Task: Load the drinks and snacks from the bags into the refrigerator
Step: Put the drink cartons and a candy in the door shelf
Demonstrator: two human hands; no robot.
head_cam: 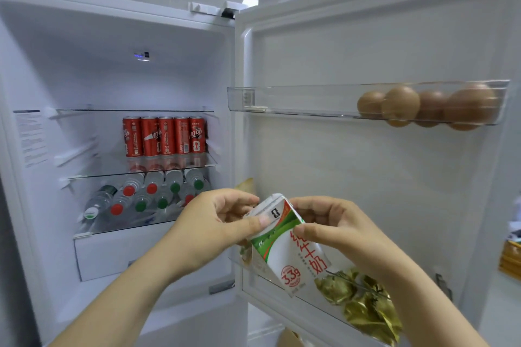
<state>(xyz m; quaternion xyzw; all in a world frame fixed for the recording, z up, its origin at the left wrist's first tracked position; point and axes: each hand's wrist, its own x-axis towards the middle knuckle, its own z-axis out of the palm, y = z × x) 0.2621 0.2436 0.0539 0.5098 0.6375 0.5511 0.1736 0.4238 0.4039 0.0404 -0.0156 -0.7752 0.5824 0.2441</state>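
Note:
A white, green and red milk carton (290, 251) is tilted in front of the open refrigerator door (366, 177). My left hand (214, 228) grips its top left side, thumb across the top. My right hand (335, 228) holds the carton's upper right edge. The carton's bottom sits at the lower door shelf (282, 284), beside golden snack packets (363, 304). Inside the refrigerator, red cans (165, 135) stand in a row on the middle shelf. Below them lie several water bottles (146, 200) with red and green caps.
Brown eggs (425, 105) lie in the clear upper door bin (282, 98). The top glass shelf (132, 111) carries nothing. A white drawer (112, 251) sits under the bottles. Yellow items (510, 259) show past the door's right edge.

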